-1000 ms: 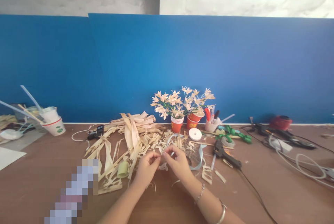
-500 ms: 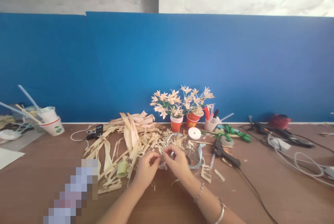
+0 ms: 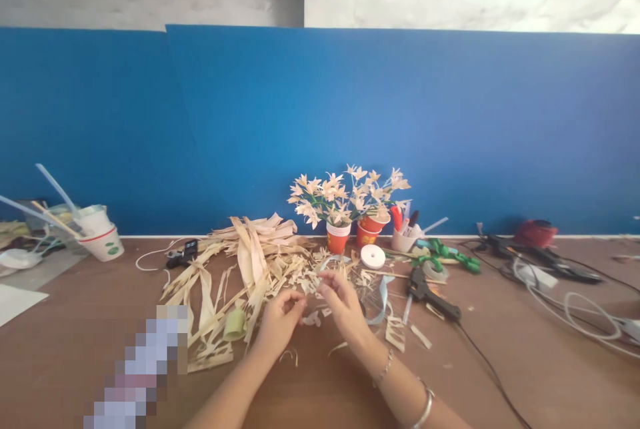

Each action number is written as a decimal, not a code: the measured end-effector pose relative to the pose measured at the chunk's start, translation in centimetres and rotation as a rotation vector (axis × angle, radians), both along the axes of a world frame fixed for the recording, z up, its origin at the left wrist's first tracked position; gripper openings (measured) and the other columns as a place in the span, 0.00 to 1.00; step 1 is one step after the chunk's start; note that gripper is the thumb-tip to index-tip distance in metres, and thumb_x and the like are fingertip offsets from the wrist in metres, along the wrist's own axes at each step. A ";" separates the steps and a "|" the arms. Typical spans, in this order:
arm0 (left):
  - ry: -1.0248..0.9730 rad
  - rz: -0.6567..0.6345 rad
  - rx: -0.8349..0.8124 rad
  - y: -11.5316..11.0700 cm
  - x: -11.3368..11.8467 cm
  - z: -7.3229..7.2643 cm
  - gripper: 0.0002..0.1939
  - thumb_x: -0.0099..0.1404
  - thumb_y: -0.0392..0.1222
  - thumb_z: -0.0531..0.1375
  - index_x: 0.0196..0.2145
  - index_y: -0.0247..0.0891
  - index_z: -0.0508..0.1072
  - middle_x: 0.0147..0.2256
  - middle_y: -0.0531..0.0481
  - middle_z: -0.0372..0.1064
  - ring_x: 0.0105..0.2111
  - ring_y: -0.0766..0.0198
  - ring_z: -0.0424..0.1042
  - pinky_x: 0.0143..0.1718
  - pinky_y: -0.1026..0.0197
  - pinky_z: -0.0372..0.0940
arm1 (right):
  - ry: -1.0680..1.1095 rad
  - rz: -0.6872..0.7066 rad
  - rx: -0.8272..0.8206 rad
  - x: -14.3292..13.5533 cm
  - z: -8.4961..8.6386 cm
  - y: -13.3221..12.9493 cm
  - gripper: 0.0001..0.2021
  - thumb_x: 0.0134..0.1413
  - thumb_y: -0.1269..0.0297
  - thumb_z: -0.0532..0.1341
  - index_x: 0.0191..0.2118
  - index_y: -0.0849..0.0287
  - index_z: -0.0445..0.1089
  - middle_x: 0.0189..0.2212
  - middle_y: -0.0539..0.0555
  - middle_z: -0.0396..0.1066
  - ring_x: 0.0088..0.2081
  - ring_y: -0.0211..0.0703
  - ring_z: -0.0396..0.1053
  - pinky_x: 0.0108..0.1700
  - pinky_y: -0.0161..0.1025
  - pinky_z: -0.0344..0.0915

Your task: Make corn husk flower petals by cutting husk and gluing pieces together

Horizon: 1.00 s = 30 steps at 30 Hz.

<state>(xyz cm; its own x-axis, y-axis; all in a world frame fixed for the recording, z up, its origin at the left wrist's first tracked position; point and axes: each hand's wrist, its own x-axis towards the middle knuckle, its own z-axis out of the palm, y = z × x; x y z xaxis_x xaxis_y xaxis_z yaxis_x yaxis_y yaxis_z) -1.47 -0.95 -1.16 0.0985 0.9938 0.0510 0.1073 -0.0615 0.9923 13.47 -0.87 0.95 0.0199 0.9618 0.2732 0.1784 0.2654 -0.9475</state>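
My left hand hovers over the front of the husk scraps, thumb and forefinger pressed together in a pinch. Whatever lies between those fingertips is too small to make out. A short gap away, my right hand has its thumb and fingers parted, with nothing visible in them. Between and beyond the hands lie small pale scraps of husk. To the left spreads a heap of dried corn husks, with a pale green roll at its near side. A light blue ribbon curls beside my right hand.
Husk flowers stand in red paper cups by the blue partition. A white tape roll sits before them. At right lie a glue gun, green tape and cables. A white cup stands left.
My hands have come apart from near contact at the fingertips. The right hand has shifted slightly up and its fingers have opened; the left stays pinched in almost the same place.
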 end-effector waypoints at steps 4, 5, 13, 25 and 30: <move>-0.033 -0.068 -0.054 -0.2 0.1 0.2 0.12 0.56 0.49 0.58 0.28 0.37 0.68 0.14 0.58 0.61 0.14 0.71 0.54 0.17 0.68 0.48 | 0.132 0.067 -0.115 0.4 -0.2 0.7 0.14 0.49 0.57 0.58 0.39 0.58 0.72 0.30 0.51 0.72 0.35 0.44 0.68 0.40 0.39 0.63; -0.042 -0.094 -0.067 -0.3 0.1 0.2 0.11 0.56 0.49 0.59 0.28 0.37 0.68 0.14 0.58 0.61 0.14 0.71 0.54 0.17 0.68 0.47 | 0.153 0.094 -0.136 0.4 -0.2 0.9 0.14 0.48 0.56 0.60 0.38 0.58 0.73 0.30 0.51 0.72 0.34 0.43 0.68 0.39 0.39 0.63; -0.146 -0.150 -0.129 -0.4 0.3 0.1 0.12 0.54 0.48 0.60 0.28 0.35 0.68 0.18 0.56 0.64 0.14 0.73 0.57 0.16 0.69 0.48 | 0.227 0.163 -0.190 0.5 -0.6 1.1 0.13 0.43 0.53 0.65 0.26 0.60 0.73 0.26 0.50 0.72 0.31 0.40 0.67 0.37 0.37 0.62; -0.274 -0.030 -0.203 -0.4 0.7 0.6 0.16 0.48 0.42 0.65 0.34 0.34 0.67 0.29 0.49 0.72 0.22 0.66 0.72 0.18 0.68 0.60 | 0.035 0.031 -0.064 0.2 -0.3 0.9 0.12 0.46 0.56 0.62 0.23 0.61 0.72 0.23 0.51 0.70 0.28 0.40 0.65 0.32 0.36 0.62; -0.278 -0.005 -0.226 -0.5 0.9 0.3 0.14 0.47 0.41 0.66 0.30 0.34 0.67 0.25 0.52 0.71 0.24 0.64 0.74 0.24 0.65 0.65 | 0.012 0.020 -0.015 0.1 -0.4 0.9 0.10 0.46 0.59 0.62 0.24 0.60 0.73 0.23 0.51 0.70 0.28 0.40 0.66 0.33 0.36 0.61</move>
